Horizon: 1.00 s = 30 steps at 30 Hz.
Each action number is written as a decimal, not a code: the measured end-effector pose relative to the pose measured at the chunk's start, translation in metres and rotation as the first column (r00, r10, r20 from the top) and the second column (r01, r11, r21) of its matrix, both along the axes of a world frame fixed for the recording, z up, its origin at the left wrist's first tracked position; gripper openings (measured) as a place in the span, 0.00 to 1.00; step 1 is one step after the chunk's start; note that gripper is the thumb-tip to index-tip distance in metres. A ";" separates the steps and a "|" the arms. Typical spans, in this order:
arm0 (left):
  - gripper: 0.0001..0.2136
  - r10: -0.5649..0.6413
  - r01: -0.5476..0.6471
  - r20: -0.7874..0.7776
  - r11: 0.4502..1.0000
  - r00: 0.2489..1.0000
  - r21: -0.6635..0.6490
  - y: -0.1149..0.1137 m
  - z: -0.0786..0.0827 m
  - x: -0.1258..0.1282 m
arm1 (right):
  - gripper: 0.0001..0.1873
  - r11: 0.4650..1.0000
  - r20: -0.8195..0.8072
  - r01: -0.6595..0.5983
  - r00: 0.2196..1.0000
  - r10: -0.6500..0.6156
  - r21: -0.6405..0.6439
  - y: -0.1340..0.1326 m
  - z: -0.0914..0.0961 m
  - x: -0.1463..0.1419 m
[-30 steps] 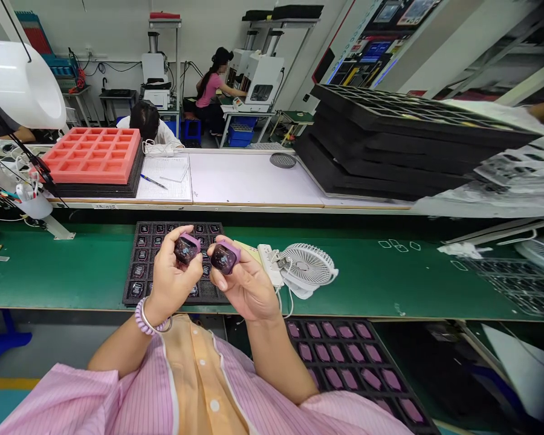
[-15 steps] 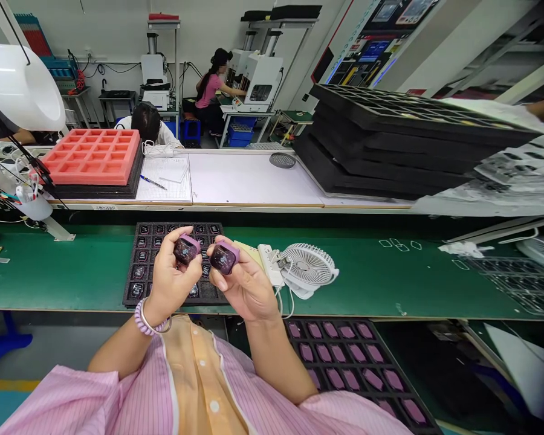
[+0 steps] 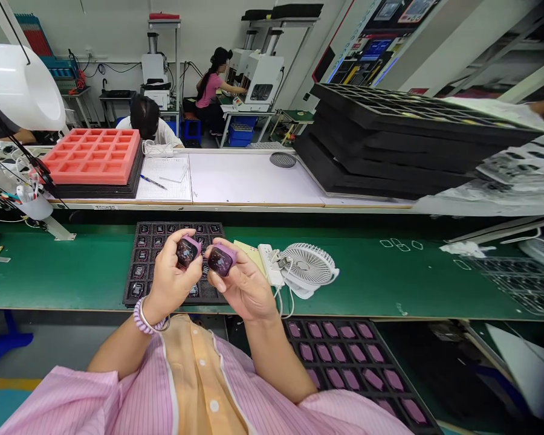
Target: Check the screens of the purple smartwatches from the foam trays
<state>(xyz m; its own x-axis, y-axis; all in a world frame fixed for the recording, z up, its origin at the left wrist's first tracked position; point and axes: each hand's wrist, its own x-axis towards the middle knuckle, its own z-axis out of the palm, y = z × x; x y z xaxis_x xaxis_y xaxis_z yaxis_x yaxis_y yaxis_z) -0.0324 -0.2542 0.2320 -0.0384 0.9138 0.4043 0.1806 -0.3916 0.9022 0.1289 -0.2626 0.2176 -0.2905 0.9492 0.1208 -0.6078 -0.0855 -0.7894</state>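
Between the fingers of my left hand (image 3: 174,275) is a purple smartwatch case (image 3: 188,251) with a dark, lit screen turned up. My right hand (image 3: 246,289) grips a second purple smartwatch case (image 3: 222,260), its screen facing me too. The two are held side by side, a small gap apart. Below and behind them lies a black foam tray (image 3: 133,266) with several dark watch faces in its slots, partly hidden by my hands. At lower right, a black tray (image 3: 317,336) carries several purple pieces in rows.
A white fan (image 3: 309,269) and a power strip (image 3: 271,263) stand right of my hands on the green bench (image 3: 372,272). The raised shelf holds a pink foam tray (image 3: 93,157), a paper sheet (image 3: 176,181) and stacked black trays (image 3: 390,145). Two people sit beyond it.
Both watch cases have tilted slightly in my fingers, and the right one has shifted a little left towards the other. Across the shelf, a person's head has moved slightly.
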 end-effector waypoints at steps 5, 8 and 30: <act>0.22 -0.044 0.074 0.180 0.984 0.983 -0.163 0.010 -0.005 -0.001 | 0.27 0.999 0.028 -0.018 0.999 0.019 -0.042 0.008 -0.002 0.000; 0.30 -0.074 0.165 0.311 0.947 0.947 -0.276 0.013 -0.007 -0.004 | 0.27 0.996 0.039 0.032 0.999 -0.029 -0.078 0.012 -0.001 0.003; 0.22 -0.207 0.320 0.386 0.912 0.899 -0.256 0.011 -0.016 -0.009 | 0.22 0.989 0.152 0.147 0.978 -0.144 -0.009 0.013 -0.010 -0.003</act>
